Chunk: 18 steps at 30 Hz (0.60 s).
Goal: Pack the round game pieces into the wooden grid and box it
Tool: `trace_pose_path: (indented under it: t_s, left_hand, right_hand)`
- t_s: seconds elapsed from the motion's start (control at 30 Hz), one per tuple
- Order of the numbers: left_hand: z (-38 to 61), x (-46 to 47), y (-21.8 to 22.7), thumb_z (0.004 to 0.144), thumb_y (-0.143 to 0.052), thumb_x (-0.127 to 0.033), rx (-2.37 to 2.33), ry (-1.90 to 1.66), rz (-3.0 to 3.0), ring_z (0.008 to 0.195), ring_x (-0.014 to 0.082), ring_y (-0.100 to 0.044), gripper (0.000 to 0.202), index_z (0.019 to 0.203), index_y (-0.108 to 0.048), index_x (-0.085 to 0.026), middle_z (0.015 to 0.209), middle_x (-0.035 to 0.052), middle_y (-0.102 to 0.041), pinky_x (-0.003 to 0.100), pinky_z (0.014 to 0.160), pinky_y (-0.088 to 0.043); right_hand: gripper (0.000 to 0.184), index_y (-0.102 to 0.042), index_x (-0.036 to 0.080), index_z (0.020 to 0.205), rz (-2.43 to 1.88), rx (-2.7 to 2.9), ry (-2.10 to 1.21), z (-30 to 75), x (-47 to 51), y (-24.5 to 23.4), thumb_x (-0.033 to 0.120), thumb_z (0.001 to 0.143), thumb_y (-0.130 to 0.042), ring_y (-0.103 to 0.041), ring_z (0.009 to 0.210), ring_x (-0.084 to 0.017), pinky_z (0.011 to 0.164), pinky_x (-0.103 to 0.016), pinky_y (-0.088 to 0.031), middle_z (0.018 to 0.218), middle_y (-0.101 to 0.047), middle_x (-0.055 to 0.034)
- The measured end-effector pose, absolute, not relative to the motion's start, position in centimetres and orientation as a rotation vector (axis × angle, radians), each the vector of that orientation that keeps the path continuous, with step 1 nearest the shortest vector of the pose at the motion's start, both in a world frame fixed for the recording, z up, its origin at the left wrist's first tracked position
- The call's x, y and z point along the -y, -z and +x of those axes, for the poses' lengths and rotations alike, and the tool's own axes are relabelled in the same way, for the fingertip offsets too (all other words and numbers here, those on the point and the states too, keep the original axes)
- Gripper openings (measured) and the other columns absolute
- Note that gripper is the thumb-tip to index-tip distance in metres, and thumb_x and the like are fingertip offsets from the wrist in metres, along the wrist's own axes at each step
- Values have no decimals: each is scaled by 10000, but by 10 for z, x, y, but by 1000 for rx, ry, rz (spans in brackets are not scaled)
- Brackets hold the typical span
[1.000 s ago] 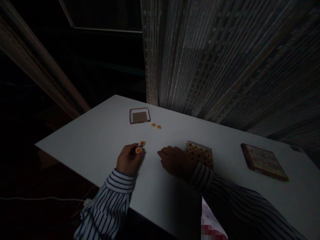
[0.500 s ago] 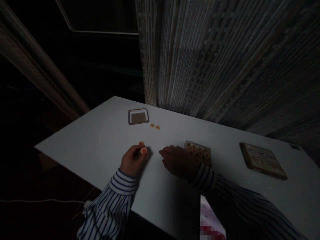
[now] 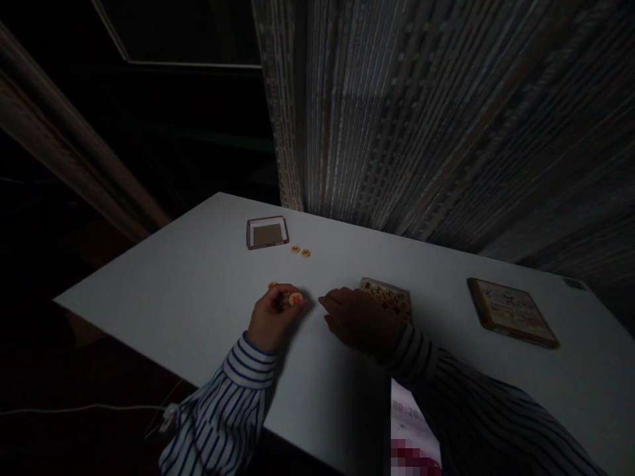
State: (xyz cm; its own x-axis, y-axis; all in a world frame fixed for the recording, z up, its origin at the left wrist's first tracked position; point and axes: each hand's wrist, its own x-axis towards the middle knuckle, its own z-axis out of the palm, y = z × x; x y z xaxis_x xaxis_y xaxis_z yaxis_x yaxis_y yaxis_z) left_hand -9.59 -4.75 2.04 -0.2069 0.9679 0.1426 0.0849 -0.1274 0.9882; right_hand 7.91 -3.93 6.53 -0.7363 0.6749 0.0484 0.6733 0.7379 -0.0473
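The left hand (image 3: 270,322), thumb and fingers pinching a red-lettered xiangqi piece (image 3: 296,299), had just moved rightward, uncoupling it from a second piece (image 3: 272,285) behind the knuckles. That brought the pinched piece near the right hand (image 3: 364,322), whose fingers were bent, grip impossible to tell, partly covering a box of pieces (image 3: 386,294).

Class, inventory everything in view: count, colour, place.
Table: one, white, centre
Tray: one, brown, far side
Loose pieces: two, yellowish, beside tray
Held piece: one, yellowish, left hand
Another piece: one, yellowish, behind left hand
Box of pieces: one, greyish, by right hand
Flat case: one, brown, right
Small item: one, dark, far right
Curtain: one, grey, behind
Strip: one, brownish, left
Cable: one, white, lower left
Screen: one, pinkish, bottom
Panel: one, dark, top left
Hands: two, over table
Sleeves: two, blue and white, bottom
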Motion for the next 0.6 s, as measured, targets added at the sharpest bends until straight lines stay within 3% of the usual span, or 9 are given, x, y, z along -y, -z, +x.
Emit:
trace_pose_path:
  t_s: [0.6]
  left_hand:
    - [-67,43,-29,545,-698,-225,-1307,-1300,1225,566,109,-568,197,697,-597,-153,616,-8,-621,228,552,-479]
  right_hand:
    - [208,-555,138,987,-1173,2842,-96,101,38,-67,212,844,-423,-530,836,-166,739,-314,-403,925,-589,-84]
